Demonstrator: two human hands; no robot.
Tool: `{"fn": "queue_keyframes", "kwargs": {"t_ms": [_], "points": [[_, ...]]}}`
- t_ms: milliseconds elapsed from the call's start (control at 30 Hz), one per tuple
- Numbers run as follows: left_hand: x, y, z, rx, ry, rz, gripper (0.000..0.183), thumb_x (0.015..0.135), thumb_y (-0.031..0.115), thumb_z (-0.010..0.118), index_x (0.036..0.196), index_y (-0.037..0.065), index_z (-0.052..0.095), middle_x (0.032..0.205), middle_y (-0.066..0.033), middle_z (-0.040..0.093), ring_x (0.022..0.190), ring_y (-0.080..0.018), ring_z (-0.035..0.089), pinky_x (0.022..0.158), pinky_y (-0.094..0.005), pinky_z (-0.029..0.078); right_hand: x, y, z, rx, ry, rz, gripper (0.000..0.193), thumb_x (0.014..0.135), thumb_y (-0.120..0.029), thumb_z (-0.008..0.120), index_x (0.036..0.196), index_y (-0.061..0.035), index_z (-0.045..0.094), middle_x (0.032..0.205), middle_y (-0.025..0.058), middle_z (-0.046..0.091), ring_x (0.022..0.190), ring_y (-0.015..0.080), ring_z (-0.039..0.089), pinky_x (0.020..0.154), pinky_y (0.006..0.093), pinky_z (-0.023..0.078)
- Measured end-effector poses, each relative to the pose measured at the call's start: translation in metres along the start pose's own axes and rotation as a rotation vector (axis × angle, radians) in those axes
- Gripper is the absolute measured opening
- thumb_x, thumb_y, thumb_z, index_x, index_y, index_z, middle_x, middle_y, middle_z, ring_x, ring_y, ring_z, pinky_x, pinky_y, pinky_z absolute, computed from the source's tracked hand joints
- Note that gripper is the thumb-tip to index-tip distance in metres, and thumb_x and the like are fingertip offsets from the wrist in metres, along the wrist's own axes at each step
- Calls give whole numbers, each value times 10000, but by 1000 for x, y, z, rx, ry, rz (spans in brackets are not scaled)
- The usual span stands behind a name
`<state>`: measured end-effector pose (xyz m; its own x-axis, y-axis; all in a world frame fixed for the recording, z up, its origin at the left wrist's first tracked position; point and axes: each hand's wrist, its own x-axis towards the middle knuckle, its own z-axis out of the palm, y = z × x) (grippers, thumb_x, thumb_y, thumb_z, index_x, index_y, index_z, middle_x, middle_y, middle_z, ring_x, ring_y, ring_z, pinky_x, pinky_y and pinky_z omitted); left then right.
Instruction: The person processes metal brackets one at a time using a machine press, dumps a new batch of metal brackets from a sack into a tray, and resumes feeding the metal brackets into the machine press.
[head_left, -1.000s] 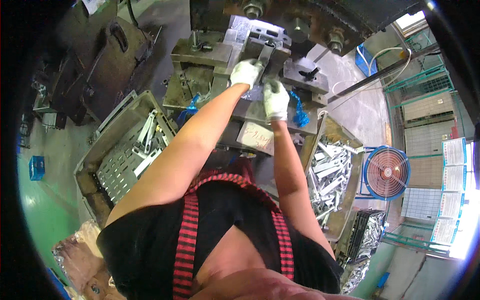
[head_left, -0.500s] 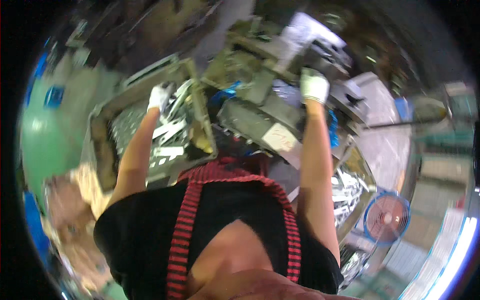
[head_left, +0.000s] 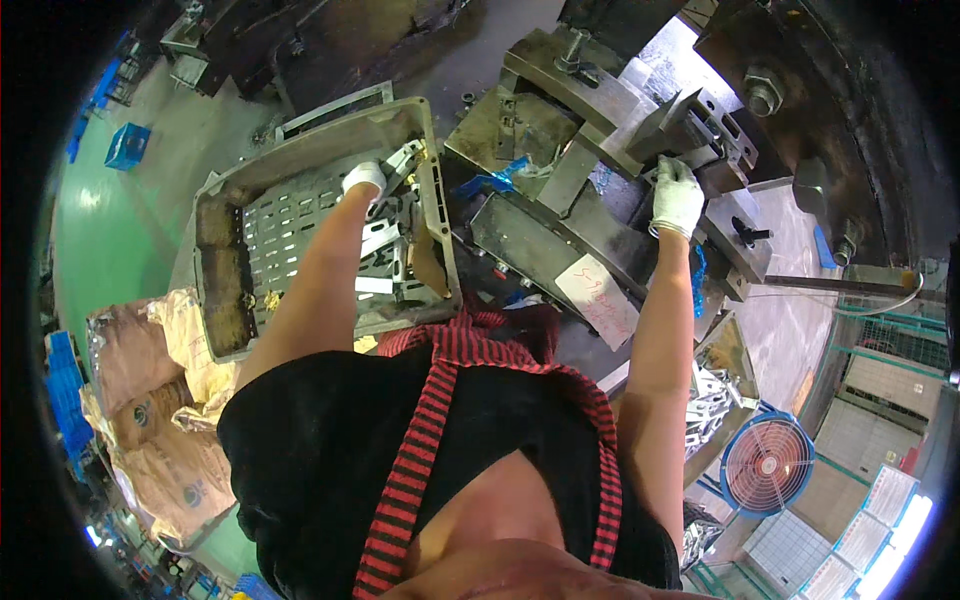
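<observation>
In the head view my left hand (head_left: 364,181), in a white glove, is inside a worn grey bin (head_left: 222,300) on the left. Its fingers are curled against a silvery metal bracket (head_left: 403,160) at the top of a loose pile. More brackets (head_left: 380,238) lie just below that hand. My right hand (head_left: 678,203), also gloved, reaches into a dark steel press die (head_left: 598,215). Those fingertips are bunched beside an upright die block (head_left: 668,128); whatever they pinch is hidden. A slotted metal piece (head_left: 735,135) stands just beyond them.
Below my right arm is a second bin with silvery parts (head_left: 708,400). A blue-rimmed fan (head_left: 768,463) stands nearby. Brown sacks (head_left: 150,410) lie at the lower left. A steel bar (head_left: 835,287) juts out right of the die, and a heavy bolt (head_left: 763,92) sits above.
The view has shifted, so the bin, die and both hands appear farther right and sharper. Both hands stay at nearly the same places, left in the bin and right at the die.
</observation>
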<state>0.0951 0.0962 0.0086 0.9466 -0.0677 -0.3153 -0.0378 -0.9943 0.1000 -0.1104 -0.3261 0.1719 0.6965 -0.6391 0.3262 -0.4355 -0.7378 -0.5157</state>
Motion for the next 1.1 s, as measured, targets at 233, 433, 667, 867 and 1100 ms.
{"fn": "queue_keyframes", "kwargs": {"t_ms": [233,433,667,867,1100], "points": [[1,-23,-25,178,-295,142,323,680,219,562,941,42,630,931,-171,615,886,-264,601,745,-352,465,2,18,8,-133,43,24,299,796,-369,515,853,-101,635,839,168,611,800,342,580,687,412,451],[-19,-103,-47,-318,90,797,296,812,261,490,1088,167,541,995,-121,585,687,-296,580,615,-371,473,1,8,10,-53,79,26,342,787,-368,532,870,-49,623,831,206,605,787,365,578,681,418,454],[-100,-67,-47,110,22,140,584,726,292,615,1219,71,393,1216,-236,421,944,-367,549,802,-404,460,-27,6,2,741,112,433,173,781,-131,576,909,-16,574,675,57,587,615,125,567,501,250,453],[-59,-84,7,226,-256,115,281,756,187,493,987,85,615,1015,-154,592,939,-288,580,779,-372,466,-8,30,5,660,-232,653,266,742,-174,627,944,-17,555,896,120,591,757,206,585,635,341,483],[-20,-136,44,65,-221,120,335,789,300,482,983,35,545,889,-195,602,745,-312,604,571,-409,476,-70,-33,-70,356,-80,356,420,706,-379,653,876,3,617,736,76,614,651,143,531,607,301,436]]}}
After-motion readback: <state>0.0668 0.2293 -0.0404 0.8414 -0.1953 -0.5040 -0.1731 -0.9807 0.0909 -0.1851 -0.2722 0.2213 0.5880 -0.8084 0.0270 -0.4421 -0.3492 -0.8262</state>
